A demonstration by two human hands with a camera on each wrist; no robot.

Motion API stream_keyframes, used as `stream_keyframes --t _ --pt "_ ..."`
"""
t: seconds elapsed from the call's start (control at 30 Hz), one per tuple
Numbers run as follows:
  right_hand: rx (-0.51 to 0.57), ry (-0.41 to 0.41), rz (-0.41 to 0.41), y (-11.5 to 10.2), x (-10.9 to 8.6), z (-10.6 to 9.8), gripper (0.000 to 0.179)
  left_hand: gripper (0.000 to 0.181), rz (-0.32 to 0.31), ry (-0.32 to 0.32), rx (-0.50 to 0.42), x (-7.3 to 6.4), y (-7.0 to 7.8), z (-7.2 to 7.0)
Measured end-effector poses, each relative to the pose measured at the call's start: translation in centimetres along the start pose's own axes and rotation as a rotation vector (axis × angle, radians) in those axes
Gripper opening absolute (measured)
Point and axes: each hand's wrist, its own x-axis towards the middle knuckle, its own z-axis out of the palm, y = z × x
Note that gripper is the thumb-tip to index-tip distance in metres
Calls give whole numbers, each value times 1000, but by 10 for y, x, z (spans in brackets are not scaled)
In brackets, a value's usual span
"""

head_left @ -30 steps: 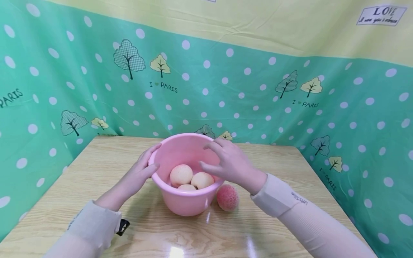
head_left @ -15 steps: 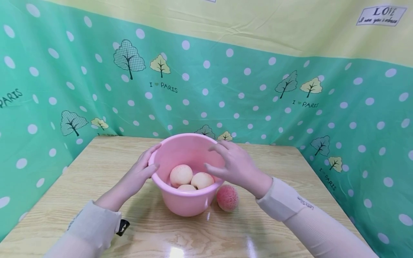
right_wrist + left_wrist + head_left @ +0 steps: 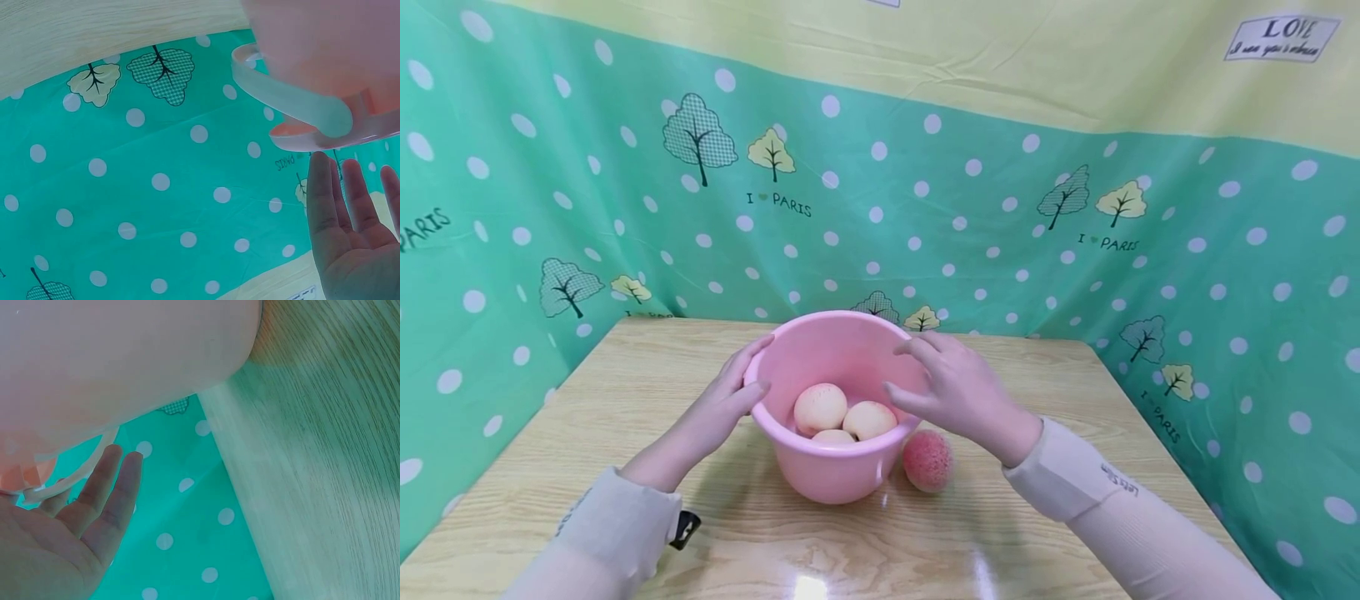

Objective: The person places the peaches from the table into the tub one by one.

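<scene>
A pink plastic bucket (image 3: 835, 471) stands upright mid-table. Inside it lie three pale peaches, among them one at left (image 3: 821, 409) and another at right (image 3: 870, 420). A fuzzy red peach (image 3: 928, 460) sits on the table beside the bucket's right side. My left hand (image 3: 724, 392) holds the bucket's left rim, thumb over the edge; two of its fingers (image 3: 115, 506) extend outside the wall. My right hand (image 3: 958, 387), fingers spread and slightly bent, hovers at the right rim with nothing held. Whether its fingertips touch the rim, I cannot tell.
The wood-grain table (image 3: 625, 400) reaches back to a green and yellow dotted curtain (image 3: 880, 200) that also closes both sides. A handle (image 3: 294, 97) hangs on the bucket's outside. A small black clip (image 3: 685, 529) shows at the left cuff.
My right hand has drifted right, from above the bucket's inside toward its right rim. The left hand, bucket and peaches have stayed in place.
</scene>
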Motion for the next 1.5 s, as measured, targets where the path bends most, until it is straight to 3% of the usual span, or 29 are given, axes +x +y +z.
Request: stream_keyframes --t 0.2,1.0,1.5 --pt "-10 25 -30 3 -3 3 38 63 -3 0 1 0 0 0" --pt "24 59 -27 14 -19 6 37 63 -6 -5 4 -1 1 0" --pt "25 129 -40 21 -28 9 29 63 -6 -3 8 -1 1 0"
